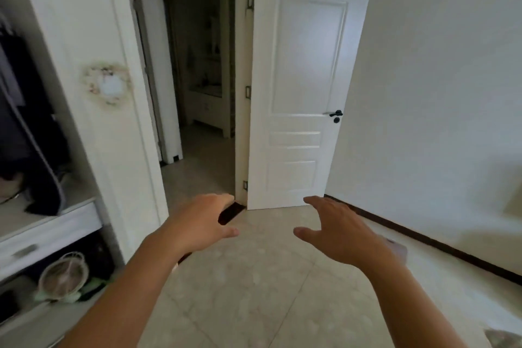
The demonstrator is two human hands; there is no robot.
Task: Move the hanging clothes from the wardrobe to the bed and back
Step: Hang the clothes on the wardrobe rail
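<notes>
Dark hanging clothes fill the open white wardrobe at the far left of the head view. My left hand reaches forward over the floor with relaxed fingers and holds nothing. My right hand is stretched out beside it, fingers spread, also holding nothing. Both hands are well to the right of the wardrobe. The bed is out of view.
A white door stands open ahead, with a dark hallway to its left. A drawer sits below the clothes, and a small fan lies on the shelf under it. Beige tiled floor spreads in front of me.
</notes>
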